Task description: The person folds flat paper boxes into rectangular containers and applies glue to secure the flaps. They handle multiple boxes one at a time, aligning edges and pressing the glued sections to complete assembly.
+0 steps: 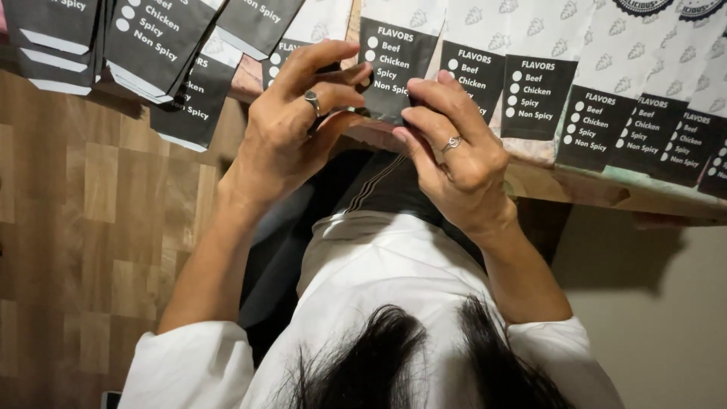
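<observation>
both hands pinch same paper bag (394,64) at its black panel: left hand (291,125), right hand (454,148). row of overlapped bags (606,113) laid out to rt, black-sided stack (151,45) to left; looks midway, prob more left

Left hand (291,125) and right hand (454,151) raised close together, fingers pinching.

black-and-white paper bags (396,53), brown wooden floor (83,204)
</observation>
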